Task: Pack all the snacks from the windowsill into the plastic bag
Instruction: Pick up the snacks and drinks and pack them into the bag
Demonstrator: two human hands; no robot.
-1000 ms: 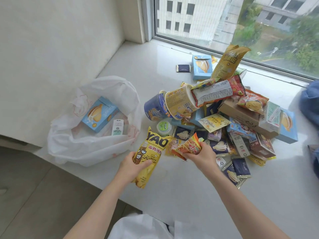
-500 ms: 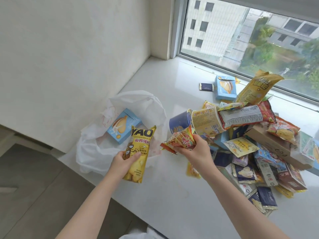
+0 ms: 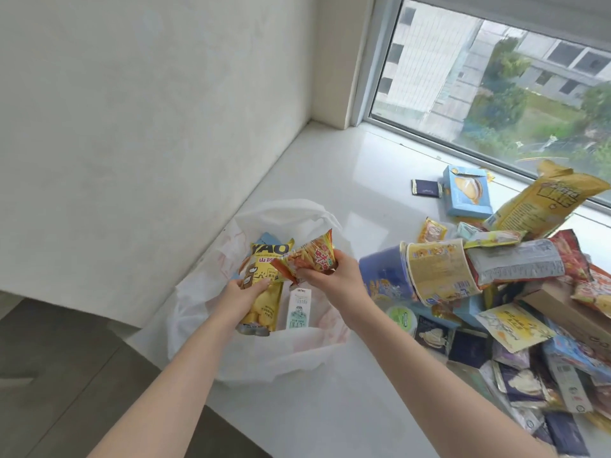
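Left grip: left hand [image 3: 246,294] clutching yellow packet [image 3: 264,276] above plastic bag [image 3: 264,358].
Right grip: right hand [image 3: 334,276] pinching orange packet [image 3: 309,257].
Risk: the slack bag mouth could fold, spilling either packet onto the windowsill [image 3: 330,418].

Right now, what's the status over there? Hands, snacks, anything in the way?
Left hand grips yellow packet, right hand grips orange packet. Both over open plastic bag. Big snack pile left on windowsill. Nothing blocking.

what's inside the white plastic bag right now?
Inside the white plastic bag: a small white-green carton and a corner of a blue box. The held yellow YAO packet and orange packet cover the rest.
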